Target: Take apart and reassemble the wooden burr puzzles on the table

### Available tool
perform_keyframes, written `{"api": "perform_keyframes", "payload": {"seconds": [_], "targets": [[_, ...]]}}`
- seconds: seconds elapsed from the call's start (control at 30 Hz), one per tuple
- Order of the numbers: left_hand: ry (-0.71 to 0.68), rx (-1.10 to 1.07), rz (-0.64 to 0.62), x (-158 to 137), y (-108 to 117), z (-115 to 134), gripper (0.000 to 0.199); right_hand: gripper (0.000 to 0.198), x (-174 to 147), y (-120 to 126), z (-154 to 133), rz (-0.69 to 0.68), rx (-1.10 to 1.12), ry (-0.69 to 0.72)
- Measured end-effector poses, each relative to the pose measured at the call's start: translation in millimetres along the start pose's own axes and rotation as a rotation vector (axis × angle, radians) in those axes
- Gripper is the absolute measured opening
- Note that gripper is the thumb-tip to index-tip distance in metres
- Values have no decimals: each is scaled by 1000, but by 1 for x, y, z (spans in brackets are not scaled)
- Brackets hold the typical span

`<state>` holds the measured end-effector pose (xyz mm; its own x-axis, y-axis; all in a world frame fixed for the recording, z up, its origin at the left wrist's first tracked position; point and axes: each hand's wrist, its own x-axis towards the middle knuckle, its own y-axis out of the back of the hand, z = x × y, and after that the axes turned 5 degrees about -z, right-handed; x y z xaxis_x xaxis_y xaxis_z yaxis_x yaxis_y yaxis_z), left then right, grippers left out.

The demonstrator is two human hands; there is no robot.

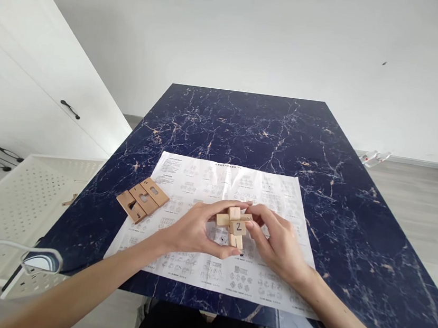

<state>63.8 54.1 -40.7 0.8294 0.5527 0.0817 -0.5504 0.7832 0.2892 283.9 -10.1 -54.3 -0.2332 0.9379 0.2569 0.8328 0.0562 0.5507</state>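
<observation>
Over the printed sheet, both hands hold a small wooden interlocking puzzle [238, 227] made of crossed blocks, some numbered 1 and 2. My left hand [197, 227] pinches it between the thumb at the bottom block and the fingers at the top. On the other side, my right hand [276, 239] grips the block at the right with thumb and index finger; its other fingers are partly hidden. To the left lie flat wooden pieces [149, 204] side by side, with cut-out slots and the numbers 1, 2 and 3.
A creased instruction sheet [198, 176] with small diagrams lies on the dark blue marbled table [239, 129]. White perforated baskets [53, 181] stand at the left, below a white cabinet [34, 72]. Clear bottles [375, 158] are on the floor beyond the right edge.
</observation>
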Motion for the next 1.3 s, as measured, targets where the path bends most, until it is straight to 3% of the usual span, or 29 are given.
{"api": "perform_keyframes", "payload": {"seconds": [0.13,0.6,0.9,1.03,1.3], "targets": [[-2,25,-10,-1,-1,0,80,33,2,-1,-3,-25,23,-8],[-106,188,4,-2,1,-8,82,52,3,2,-1,-273,388,-304],[-170,164,61,-2,-1,-6,81,51,4,7,1,-406,559,-225],[-135,143,42,-3,-1,-3,71,48,3,6,6,-466,641,-228],[-84,111,-2,-5,-1,-5,73,50,3,5,6,-524,686,-248]]}}
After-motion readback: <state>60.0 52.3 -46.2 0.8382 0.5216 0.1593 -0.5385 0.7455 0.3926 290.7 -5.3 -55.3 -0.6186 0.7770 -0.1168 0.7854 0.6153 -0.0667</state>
